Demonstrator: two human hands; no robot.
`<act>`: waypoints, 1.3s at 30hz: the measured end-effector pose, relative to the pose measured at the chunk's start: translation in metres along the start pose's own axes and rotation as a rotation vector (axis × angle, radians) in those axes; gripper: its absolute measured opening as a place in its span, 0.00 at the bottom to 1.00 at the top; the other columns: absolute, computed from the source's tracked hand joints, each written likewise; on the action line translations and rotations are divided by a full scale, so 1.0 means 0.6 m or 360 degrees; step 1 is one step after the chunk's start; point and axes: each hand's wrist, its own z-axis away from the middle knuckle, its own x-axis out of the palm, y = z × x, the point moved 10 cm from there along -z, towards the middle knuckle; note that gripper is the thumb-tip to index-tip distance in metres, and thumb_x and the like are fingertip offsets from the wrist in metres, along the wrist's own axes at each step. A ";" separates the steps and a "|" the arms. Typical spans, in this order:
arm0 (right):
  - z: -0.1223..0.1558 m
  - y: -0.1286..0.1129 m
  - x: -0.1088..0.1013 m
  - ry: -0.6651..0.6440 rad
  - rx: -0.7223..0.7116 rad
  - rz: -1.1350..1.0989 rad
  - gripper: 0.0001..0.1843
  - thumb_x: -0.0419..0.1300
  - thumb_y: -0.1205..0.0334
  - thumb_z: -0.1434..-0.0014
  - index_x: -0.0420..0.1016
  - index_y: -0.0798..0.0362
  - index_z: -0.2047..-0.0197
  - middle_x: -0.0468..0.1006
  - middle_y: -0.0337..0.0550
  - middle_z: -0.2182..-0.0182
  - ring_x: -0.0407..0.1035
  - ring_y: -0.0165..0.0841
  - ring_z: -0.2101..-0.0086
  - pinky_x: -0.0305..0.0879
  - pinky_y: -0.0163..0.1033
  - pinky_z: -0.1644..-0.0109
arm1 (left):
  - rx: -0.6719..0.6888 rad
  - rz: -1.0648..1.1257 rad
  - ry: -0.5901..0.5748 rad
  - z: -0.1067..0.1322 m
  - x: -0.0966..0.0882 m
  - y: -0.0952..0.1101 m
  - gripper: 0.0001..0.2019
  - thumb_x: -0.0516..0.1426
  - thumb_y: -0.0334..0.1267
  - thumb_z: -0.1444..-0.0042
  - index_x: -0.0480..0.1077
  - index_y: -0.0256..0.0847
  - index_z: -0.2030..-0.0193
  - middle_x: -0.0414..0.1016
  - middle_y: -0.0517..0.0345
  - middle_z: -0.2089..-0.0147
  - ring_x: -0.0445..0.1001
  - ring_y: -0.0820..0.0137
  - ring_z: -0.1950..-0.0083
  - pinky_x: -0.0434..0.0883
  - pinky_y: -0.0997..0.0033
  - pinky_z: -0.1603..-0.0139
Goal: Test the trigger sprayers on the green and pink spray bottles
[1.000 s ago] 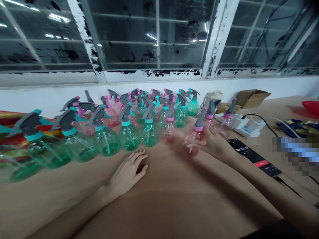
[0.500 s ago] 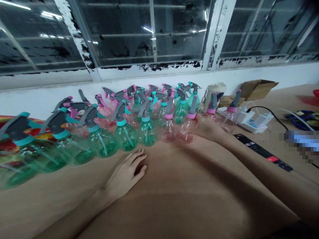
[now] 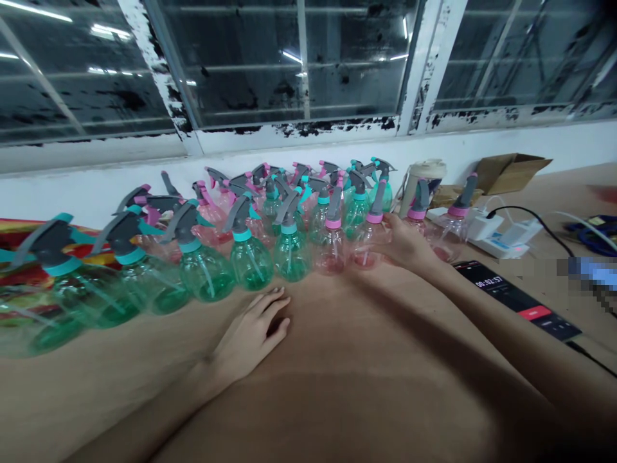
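My right hand [image 3: 407, 243] reaches to the front row and grips the side of a clear pink spray bottle [image 3: 362, 257] with a grey trigger head and pink collar. Part of that bottle is covered by the fingers. To its left stands another pink spray bottle [image 3: 330, 249], and behind my wrist are a pink one [image 3: 417, 222] and one more [image 3: 446, 236]. My left hand [image 3: 250, 331] lies on the table, palm down, its fingers loosely apart and holding nothing. Just beyond its fingertips stand a green spray bottle [image 3: 251, 260] and another green one [image 3: 292, 254].
More green and pink spray bottles [image 3: 272, 202] crowd behind, up to the white wall below the windows. At right are a phone [image 3: 511, 296], a power strip [image 3: 496, 241] with chargers and cables, an open cardboard box [image 3: 513, 172] and a pale cup-like container [image 3: 427, 172].
The whole view has shifted slightly, so things appear a little further right. My right hand stays at the same pink spray bottle, and my left hand still rests on the table.
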 end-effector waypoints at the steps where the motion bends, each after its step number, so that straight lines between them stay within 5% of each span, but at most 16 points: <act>1: 0.005 0.003 -0.010 0.0030 0.0011 -0.0011 0.35 0.60 0.46 0.51 0.62 0.58 0.46 0.71 0.59 0.51 0.68 0.50 0.53 0.65 0.48 0.57 | -0.0003 -0.0008 -0.0002 0.000 0.001 -0.001 0.19 0.47 0.44 0.38 0.62 0.41 0.43 0.63 0.52 0.38 0.59 0.62 0.37 0.59 0.56 0.38; 7: 0.046 0.066 -0.083 0.0113 0.0268 -0.0143 0.19 0.59 0.47 0.49 0.73 0.50 0.60 0.79 0.45 0.65 0.74 0.39 0.67 0.68 0.42 0.66 | 0.0007 -0.0011 -0.0030 0.001 0.003 0.000 0.19 0.47 0.43 0.38 0.62 0.41 0.43 0.63 0.52 0.38 0.59 0.62 0.37 0.59 0.56 0.37; 11: 0.054 0.114 -0.127 0.0249 0.0447 0.0016 0.20 0.56 0.43 0.48 0.74 0.52 0.66 0.79 0.49 0.70 0.73 0.43 0.70 0.66 0.44 0.68 | 0.0011 -0.0012 -0.0008 0.001 0.001 -0.001 0.18 0.48 0.43 0.38 0.63 0.41 0.43 0.63 0.52 0.38 0.59 0.61 0.37 0.59 0.55 0.38; 17: 0.034 0.148 -0.092 0.0227 0.0529 0.0179 0.32 0.57 0.40 0.52 0.68 0.56 0.51 0.75 0.61 0.56 0.71 0.52 0.59 0.64 0.49 0.63 | 0.0030 -0.0019 0.0033 0.001 -0.002 0.000 0.19 0.48 0.43 0.38 0.63 0.40 0.43 0.64 0.50 0.39 0.60 0.61 0.37 0.60 0.55 0.38; 22: 0.036 0.144 -0.057 0.0136 0.0506 0.0270 0.27 0.57 0.41 0.50 0.71 0.51 0.54 0.77 0.54 0.61 0.72 0.49 0.63 0.64 0.48 0.66 | 0.0040 -0.0002 0.0085 0.001 -0.009 -0.001 0.17 0.48 0.43 0.39 0.64 0.42 0.45 0.66 0.51 0.40 0.63 0.60 0.39 0.63 0.54 0.40; 32: 0.085 0.117 -0.101 0.0038 0.0515 0.0463 0.25 0.55 0.43 0.48 0.69 0.50 0.52 0.78 0.52 0.64 0.73 0.49 0.65 0.62 0.44 0.70 | 0.0020 -0.0025 0.0054 -0.005 -0.005 -0.017 0.19 0.49 0.46 0.40 0.63 0.45 0.43 0.65 0.54 0.39 0.62 0.60 0.38 0.62 0.53 0.39; 39: 0.129 0.052 -0.116 -0.0045 0.0432 0.0523 0.23 0.52 0.40 0.46 0.67 0.52 0.58 0.78 0.52 0.66 0.73 0.46 0.67 0.60 0.42 0.72 | 0.0018 0.0021 0.0113 -0.006 -0.008 -0.026 0.18 0.50 0.47 0.41 0.64 0.48 0.45 0.67 0.57 0.41 0.65 0.59 0.40 0.63 0.52 0.40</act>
